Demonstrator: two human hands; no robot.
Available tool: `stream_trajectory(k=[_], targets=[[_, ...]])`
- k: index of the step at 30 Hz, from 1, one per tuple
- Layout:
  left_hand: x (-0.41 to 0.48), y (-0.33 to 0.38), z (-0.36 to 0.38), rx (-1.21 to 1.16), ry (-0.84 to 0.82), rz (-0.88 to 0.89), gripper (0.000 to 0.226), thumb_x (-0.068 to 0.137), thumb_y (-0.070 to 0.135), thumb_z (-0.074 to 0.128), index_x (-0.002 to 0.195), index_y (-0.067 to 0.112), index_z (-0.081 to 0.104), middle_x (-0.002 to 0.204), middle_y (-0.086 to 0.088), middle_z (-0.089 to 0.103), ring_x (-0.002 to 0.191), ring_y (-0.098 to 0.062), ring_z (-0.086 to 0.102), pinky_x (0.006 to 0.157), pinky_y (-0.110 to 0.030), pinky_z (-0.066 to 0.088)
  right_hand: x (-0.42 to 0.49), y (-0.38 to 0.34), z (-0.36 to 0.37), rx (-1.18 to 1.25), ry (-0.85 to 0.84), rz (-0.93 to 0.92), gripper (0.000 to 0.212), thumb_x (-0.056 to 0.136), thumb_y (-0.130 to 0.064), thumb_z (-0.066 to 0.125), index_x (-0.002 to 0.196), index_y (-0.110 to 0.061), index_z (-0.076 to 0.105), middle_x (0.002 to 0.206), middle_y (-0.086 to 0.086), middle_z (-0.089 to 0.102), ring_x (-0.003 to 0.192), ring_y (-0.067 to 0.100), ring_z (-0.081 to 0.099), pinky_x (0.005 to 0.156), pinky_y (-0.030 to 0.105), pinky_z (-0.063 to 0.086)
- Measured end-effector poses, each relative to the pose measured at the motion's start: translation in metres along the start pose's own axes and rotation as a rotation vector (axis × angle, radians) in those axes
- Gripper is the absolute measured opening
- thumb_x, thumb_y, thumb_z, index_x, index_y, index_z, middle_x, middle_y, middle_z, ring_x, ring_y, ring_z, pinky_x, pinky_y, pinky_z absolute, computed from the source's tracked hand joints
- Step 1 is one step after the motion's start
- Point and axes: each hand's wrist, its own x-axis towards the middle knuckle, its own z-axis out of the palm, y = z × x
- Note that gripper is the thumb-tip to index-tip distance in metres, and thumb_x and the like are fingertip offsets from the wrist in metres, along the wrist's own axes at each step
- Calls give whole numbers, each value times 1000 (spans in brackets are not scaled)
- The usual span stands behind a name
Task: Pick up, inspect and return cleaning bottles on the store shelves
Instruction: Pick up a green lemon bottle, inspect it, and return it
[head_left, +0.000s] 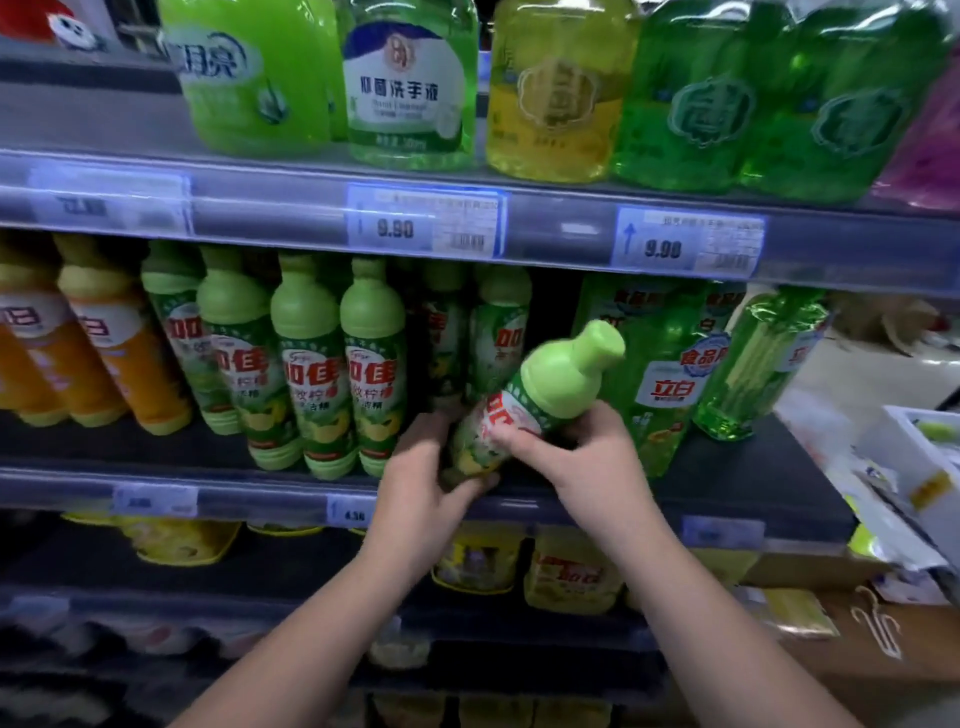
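Observation:
A green dish-soap bottle (540, 395) with a light green cap and a red-and-white label is tilted to the right in front of the middle shelf (737, 478). My left hand (426, 467) grips its base from the left and below. My right hand (582, 447) wraps the bottle's middle from the right. The bottle is off the shelf board, held in a gap between the row of matching green bottles (332, 364) and larger green bottles (660, 364).
Orange bottles (104, 353) stand at the left of the middle shelf. Big green and yellow bottles (561, 88) fill the top shelf above price tags (426, 221). Yellow packs (571, 571) sit on the shelf below. Boxes and goods (904, 493) are piled at the right.

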Motion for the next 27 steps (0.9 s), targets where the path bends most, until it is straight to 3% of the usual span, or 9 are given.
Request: stream_trajectory(k=[2, 4, 8, 13, 16, 21, 23, 27], targets=[[-14, -3, -11, -9, -41, 41, 67, 79, 18, 90, 137, 28, 56, 126, 5, 61, 112, -3, 55, 92, -7, 41, -31, -5, -7, 94, -15, 1, 35, 71, -27, 92, 102, -22, 77, 100, -15, 83, 97, 1, 77, 80, 13, 56], [-24, -4, -17, -62, -90, 67, 71, 78, 12, 89, 130, 43, 52, 124, 9, 61, 111, 4, 56, 90, -3, 41, -60, -11, -6, 137, -43, -7, 51, 66, -32, 96, 113, -27, 76, 109, -11, 82, 104, 5, 76, 84, 19, 59], [-27, 0, -12, -144, -194, 81, 80, 79, -1, 80, 123, 57, 47, 126, 12, 62, 115, 4, 57, 87, -5, 44, -91, -19, 2, -28, -8, -98, 72, 64, -70, 86, 130, -56, 61, 130, -24, 69, 123, 2, 64, 98, 35, 58], [-26, -1, -6, -213, -243, 110, 76, 81, 6, 81, 126, 58, 48, 129, 12, 63, 116, 0, 60, 88, -10, 47, -96, -23, 3, -31, 74, -156, 72, 66, -71, 84, 132, -56, 60, 131, -20, 68, 123, 2, 65, 95, 28, 59], [-25, -5, -11, -169, -203, 124, 78, 79, 16, 89, 132, 59, 52, 127, 18, 66, 118, -1, 62, 89, -12, 51, -89, -18, -2, 207, 162, -103, 65, 70, -57, 90, 129, -44, 65, 125, -11, 75, 116, 6, 72, 88, 21, 60], [-29, 5, -30, -330, -100, -4, 93, 59, 49, 98, 138, 41, 51, 119, 24, 68, 108, 3, 68, 83, -14, 58, -68, 4, -17, 851, 352, 281, 55, 82, -35, 74, 132, -15, 63, 124, 13, 77, 108, 27, 78, 77, 40, 66], [-32, 15, -35, -385, -49, 41, 80, 59, 44, 94, 130, 40, 57, 119, 24, 67, 110, -2, 69, 86, -18, 59, -63, 10, -18, 954, 372, 372, 59, 84, -36, 69, 134, -7, 61, 123, 22, 76, 102, 29, 80, 72, 40, 66], [-34, 48, -45, -352, 70, 226, 66, 64, 52, 91, 122, 34, 65, 116, 21, 68, 110, -5, 68, 88, -11, 52, -59, 16, -13, 1061, 263, 506, 47, 98, -37, 59, 130, -2, 60, 106, 25, 80, 91, 30, 82, 64, 37, 66]])
